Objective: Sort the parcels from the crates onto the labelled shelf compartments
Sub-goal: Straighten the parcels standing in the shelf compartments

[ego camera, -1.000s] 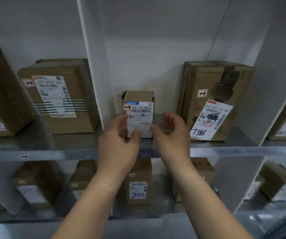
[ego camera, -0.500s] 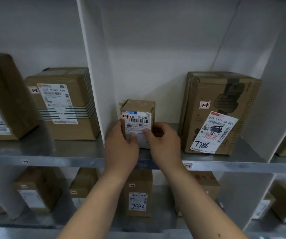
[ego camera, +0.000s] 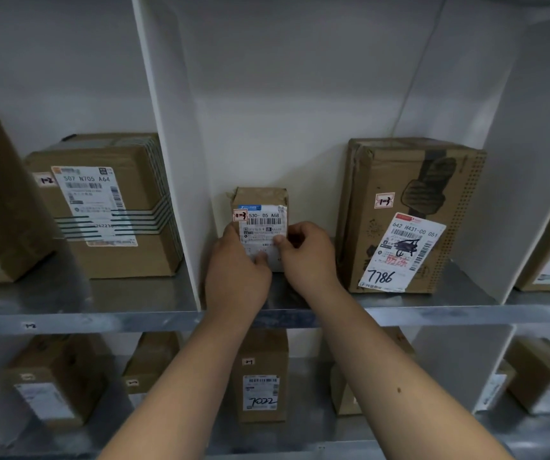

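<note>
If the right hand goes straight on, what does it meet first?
The small parcel that the right hand pinches; behind it, probably the white back wall, though depth is unclear.

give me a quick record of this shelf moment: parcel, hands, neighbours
parcel: small parcel, upright, at or just above the metal shelf, tagged 1-3, label 530 D5 A68
left hand: grips its left side, thumb on the label
right hand: grips its right side, thumb on the label
same compartment: large box marked 7786, tagged 1-3, apart to the right
left compartment: striped box tagged 1-2, beyond the white divider
</note>
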The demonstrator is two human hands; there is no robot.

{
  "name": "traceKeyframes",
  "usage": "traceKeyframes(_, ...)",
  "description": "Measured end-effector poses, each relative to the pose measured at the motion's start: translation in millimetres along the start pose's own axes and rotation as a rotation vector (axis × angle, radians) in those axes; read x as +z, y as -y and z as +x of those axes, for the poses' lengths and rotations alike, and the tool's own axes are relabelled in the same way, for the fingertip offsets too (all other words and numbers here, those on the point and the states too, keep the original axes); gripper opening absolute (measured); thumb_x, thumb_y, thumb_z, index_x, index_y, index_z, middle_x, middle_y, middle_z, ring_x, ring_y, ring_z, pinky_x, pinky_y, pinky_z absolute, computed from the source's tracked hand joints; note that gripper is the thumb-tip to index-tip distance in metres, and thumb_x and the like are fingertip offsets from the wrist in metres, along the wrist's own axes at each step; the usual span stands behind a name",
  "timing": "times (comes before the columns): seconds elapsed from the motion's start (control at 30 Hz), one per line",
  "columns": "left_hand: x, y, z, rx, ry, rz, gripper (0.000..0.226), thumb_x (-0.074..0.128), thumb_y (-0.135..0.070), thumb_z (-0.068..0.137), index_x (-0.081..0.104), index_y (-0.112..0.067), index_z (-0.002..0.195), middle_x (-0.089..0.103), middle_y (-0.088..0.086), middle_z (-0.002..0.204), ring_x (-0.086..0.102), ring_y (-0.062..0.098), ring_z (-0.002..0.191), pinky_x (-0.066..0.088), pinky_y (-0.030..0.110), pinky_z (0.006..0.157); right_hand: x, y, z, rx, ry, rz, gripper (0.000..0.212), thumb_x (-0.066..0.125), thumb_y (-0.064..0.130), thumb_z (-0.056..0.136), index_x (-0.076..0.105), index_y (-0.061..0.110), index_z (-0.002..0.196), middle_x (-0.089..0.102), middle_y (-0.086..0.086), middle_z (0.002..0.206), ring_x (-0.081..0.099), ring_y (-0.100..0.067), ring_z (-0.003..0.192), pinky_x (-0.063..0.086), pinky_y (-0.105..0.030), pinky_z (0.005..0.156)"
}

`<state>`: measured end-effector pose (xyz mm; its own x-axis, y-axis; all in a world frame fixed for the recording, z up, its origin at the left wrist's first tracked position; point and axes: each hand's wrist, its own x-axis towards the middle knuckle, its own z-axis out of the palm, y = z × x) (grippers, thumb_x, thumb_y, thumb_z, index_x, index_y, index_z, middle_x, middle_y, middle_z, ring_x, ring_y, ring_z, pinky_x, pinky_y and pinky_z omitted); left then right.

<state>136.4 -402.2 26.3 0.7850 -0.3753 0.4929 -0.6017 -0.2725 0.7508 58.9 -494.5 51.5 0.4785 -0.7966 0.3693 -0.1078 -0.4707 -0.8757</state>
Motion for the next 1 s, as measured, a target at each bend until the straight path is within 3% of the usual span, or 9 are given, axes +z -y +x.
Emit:
traceKeyframes(0.17,3.5,0.4,8.6,-0.035,0.049,-0.095,0.058,0.077,-0.024,0.083,0.054,-0.032,0.136,0.066,-0.007,0.129,0.065,0.014,0.117,0.058,0.032,0.091,6.7,-1.5,6.1,0.033,-0.013,-0.008,0.018,0.071,0.023,0.096,0.073,0.014,0.111,0.077,-0.002,0.111,0.071,-0.015,0.101,0.06,-0.038,0.092)
traceKeyframes(0.23,5.1,0.4,9.7,-0.039,0.067,-0.116,0.059,0.078,-0.027,0.082,0.053,-0.032,0.135,0.066,-0.006,0.128,0.065,0.014,0.116,0.056,0.029,0.087,6.5,-0.4,7.7,0.042,-0.024,0.0,0.019,0.071,0.022,0.096,0.074,0.014,0.113,0.077,-0.002,0.112,0.072,-0.016,0.102,0.061,-0.041,0.092)
traceKeyframes(0.33,6.9,2.9,10.2,-0.035,0.082,-0.138,0.064,0.078,-0.035,0.081,0.05,-0.031,0.139,0.065,-0.005,0.131,0.065,0.015,0.117,0.057,0.03,0.087,4.0,-0.1,7.9,0.055,-0.006,0.028,0.021,0.069,0.02,0.098,0.073,0.013,0.117,0.076,-0.003,0.116,0.071,-0.014,0.102,0.062,-0.034,0.088)
traceKeyframes(0.5,2.3,2.0,5.6,-0.069,0.122,-0.191,0.093,0.07,-0.06,0.075,0.036,-0.026,0.155,0.058,-0.004,0.144,0.06,0.018,0.13,0.058,0.043,0.099,0.4,-1.0,2.1,0.083,-0.018,0.034,0.036,0.072,0.025,0.096,0.067,0.012,0.13,0.072,-0.003,0.123,0.068,-0.017,0.11,0.054,-0.02,0.078)
traceKeyframes(0.57,-4.4,-4.3,-2.6,-0.07,0.088,-0.199,0.103,0.072,-0.06,0.077,0.024,-0.026,0.161,0.046,-0.001,0.157,0.049,0.021,0.143,0.051,0.048,0.11,-2.2,-0.1,-3.1,0.099,-0.042,0.031,0.049,0.072,0.027,0.095,0.061,0.01,0.14,0.068,-0.006,0.132,0.064,-0.019,0.117,0.051,-0.022,0.088)
traceKeyframes(0.63,-12.3,-13.0,-14.8,0.001,0.016,-0.217,0.096,0.078,-0.042,0.085,0.023,-0.024,0.163,0.04,0.0,0.161,0.04,0.019,0.148,0.043,0.039,0.116,-8.1,3.0,-11.8,0.078,-0.085,0.024,0.05,0.073,0.027,0.094,0.062,0.01,0.14,0.068,-0.005,0.131,0.063,-0.014,0.115,0.048,-0.023,0.093)
traceKeyframes(0.7,-19.5,-23.8,-28.4,0.098,0.001,-0.26,0.077,0.075,-0.029,0.092,0.036,-0.025,0.158,0.044,-0.005,0.156,0.042,0.012,0.144,0.042,0.025,0.112,-15.6,6.9,-22.8,0.046,-0.132,0.031,0.042,0.075,0.027,0.092,0.069,0.012,0.131,0.072,0.0,0.12,0.065,-0.008,0.107,0.048,-0.02,0.087)
traceKeyframes(0.87,-19.9,-49.0,-51.7,0.177,0.1,-0.419,0.05,0.069,-0.025,0.099,0.053,-0.033,0.146,0.048,-0.024,0.14,0.049,0.003,0.136,0.044,0.028,0.114,-43.2,13.7,-41.6,0.03,-0.189,0.155,0.017,0.077,0.023,0.091,0.077,0.02,0.108,0.071,0.017,0.091,0.065,0.007,0.086,0.048,-0.007,0.072)
traceKeyframes(1.0,-4.0,-68.1,-54.7,0.171,0.084,-0.53,0.047,0.071,-0.03,0.093,0.061,-0.025,0.139,0.064,-0.01,0.137,0.059,0.004,0.128,0.051,0.035,0.11,-76.9,13.2,-44.7,-0.023,-0.244,0.25,0.011,0.078,0.018,0.089,0.077,0.024,0.099,0.073,0.014,0.087,0.067,0.007,0.08,0.049,-0.009,0.071)
